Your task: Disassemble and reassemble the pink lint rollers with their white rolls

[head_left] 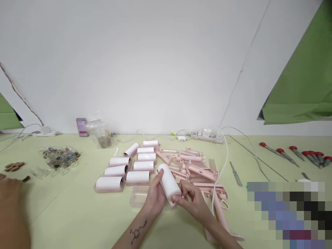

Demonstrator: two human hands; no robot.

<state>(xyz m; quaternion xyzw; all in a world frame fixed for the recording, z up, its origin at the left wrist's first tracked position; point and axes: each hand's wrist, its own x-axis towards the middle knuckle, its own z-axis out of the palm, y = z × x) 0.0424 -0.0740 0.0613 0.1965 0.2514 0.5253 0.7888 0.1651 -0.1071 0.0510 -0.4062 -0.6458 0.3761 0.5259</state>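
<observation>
My left hand (155, 197) is wrapped round a white lint roller refill (169, 182) held just above the table. My right hand (190, 197) pinches the near end of the same roll, fingers closed on it. Behind my hands, several more white rolls (129, 166) lie in rows. To the right of them is a heap of pink plastic roller handles (192, 165). A clear plastic cover (138, 196) lies on the table under my left hand.
Red-handled screwdrivers (295, 153) lie at the right. A power strip (207, 135) with cables sits by the wall. A clear cup (103, 135) and a pile of small clear items (59, 155) are at the left. Another person's arm (12, 211) shows at the lower left.
</observation>
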